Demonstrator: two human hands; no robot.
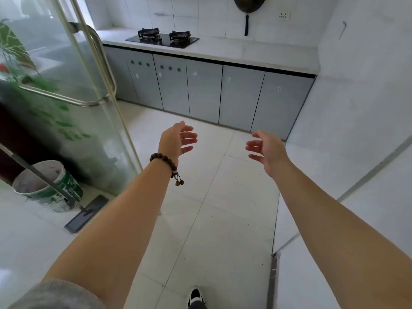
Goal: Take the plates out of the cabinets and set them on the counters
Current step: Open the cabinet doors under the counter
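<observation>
A row of grey base cabinets (204,90) runs along the far wall, all doors closed, under a white counter (256,55). No plates are visible. My left hand (176,139), with a bead bracelet on the wrist, is stretched out over the floor with fingers straight and holds nothing. My right hand (267,150) is held out the same way, palm facing the left hand, also holding nothing. Both hands hover well short of the cabinets.
A black two-burner gas hob (162,39) sits on the counter and a black wok (248,6) hangs on the tiled wall. A glass door with a steel handle (104,70) stands at left. A bucket (48,184) and a flat mop (85,214) are on the floor.
</observation>
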